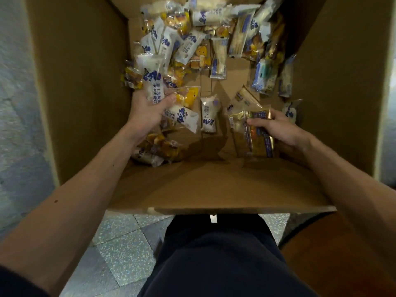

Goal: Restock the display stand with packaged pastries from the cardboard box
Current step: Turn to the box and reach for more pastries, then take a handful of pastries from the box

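Note:
I look down into a deep cardboard box (pixel 214 189) whose bottom holds several loose packaged pastries (pixel 192 46), white, blue and yellow. Both my arms reach inside. My left hand (pixel 147 108) grips a bunch of white pastry packs (pixel 153 84), with another white pack (pixel 182 116) wedged below the thumb. My right hand (pixel 276 127) is closed on a stack of golden-wrapped pastry packs (pixel 250 133) near the box's right wall. A single white pack (pixel 209 114) lies between my hands. The display stand is out of view.
The box's tall brown walls (pixel 81 82) rise on the left and right. Speckled grey floor tiles (pixel 120 243) show below the near edge, beside my dark trousers (pixel 214 258). A reddish-brown surface (pixel 342 254) sits at the lower right.

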